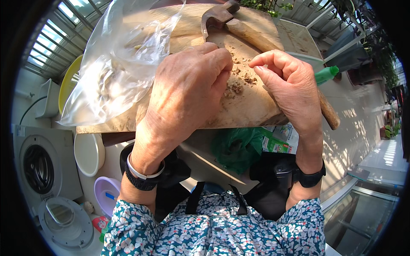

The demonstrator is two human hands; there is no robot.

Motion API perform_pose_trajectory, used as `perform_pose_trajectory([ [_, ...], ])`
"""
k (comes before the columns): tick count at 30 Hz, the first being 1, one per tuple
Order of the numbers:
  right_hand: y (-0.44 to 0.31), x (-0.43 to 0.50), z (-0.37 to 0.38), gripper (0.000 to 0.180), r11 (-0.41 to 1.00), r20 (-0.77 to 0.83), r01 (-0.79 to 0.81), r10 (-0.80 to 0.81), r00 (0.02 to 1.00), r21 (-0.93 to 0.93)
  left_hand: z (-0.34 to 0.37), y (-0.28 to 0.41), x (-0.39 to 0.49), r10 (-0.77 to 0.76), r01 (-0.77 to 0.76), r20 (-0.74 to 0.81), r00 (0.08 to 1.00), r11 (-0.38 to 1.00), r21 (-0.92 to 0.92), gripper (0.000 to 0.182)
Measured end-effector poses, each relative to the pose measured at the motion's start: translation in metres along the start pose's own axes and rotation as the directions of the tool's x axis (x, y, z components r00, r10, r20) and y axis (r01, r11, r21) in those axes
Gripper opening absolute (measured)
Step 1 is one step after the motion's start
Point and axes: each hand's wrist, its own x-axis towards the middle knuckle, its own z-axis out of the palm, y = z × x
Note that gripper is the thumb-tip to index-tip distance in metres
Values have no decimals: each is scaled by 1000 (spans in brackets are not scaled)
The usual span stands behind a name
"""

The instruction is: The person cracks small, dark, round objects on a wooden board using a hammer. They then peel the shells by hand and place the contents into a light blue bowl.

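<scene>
My left hand (189, 86) hovers over a wooden board (246, 112), its fingers curled under; whatever may be inside is hidden. To its right, my right hand (290, 84) has thumb and index fingertip close together, and I cannot tell whether a small bit is pinched there. Between and below the hands lie broken brown shell fragments (235, 87) and crumbs, which look like nutshell. A claw hammer (221, 19) rests across the board, its wooden handle running beneath my right hand. Left of my left hand sits a clear plastic bag (112, 73) with pale, indistinct contents.
Below the board's front edge is a green plastic bag (238, 148) beside printed packaging (277, 142). On the left stand a washing machine (45, 163), a cream basin (89, 154) and a purple basin (105, 192). A green-capped bottle (326, 75) is at right, with potted plants beyond.
</scene>
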Motion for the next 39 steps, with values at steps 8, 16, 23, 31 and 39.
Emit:
perform_pose_trajectory([
  [8, -17, -9, 5, 22, 869, 215, -202, 114, 970, 452, -16, 14, -4, -253, 188, -50, 966, 824, -534, 7],
  [16, -14, -9, 14, 27, 704, 309, -297, 114, 944, 646, -7, 26, 0, -343, 266, 70, 937, 566, -780, 7],
  [23, -9, -6, 9, 25, 591, 347, -359, 139, 927, 722, -6, 16, 0, -397, 320, 32, 917, 688, -652, 6],
  [31, 0, -2, -2, 19, 390, 353, -384, 150, 923, 837, -15, -7, -4, -189, 193, 87, 978, 980, -41, 9],
  [39, 1, -1, 1, 23, 340, 316, -341, 127, 940, 877, -8, -2, -3, -63, 49, 149, 987, 994, 101, 12],
])
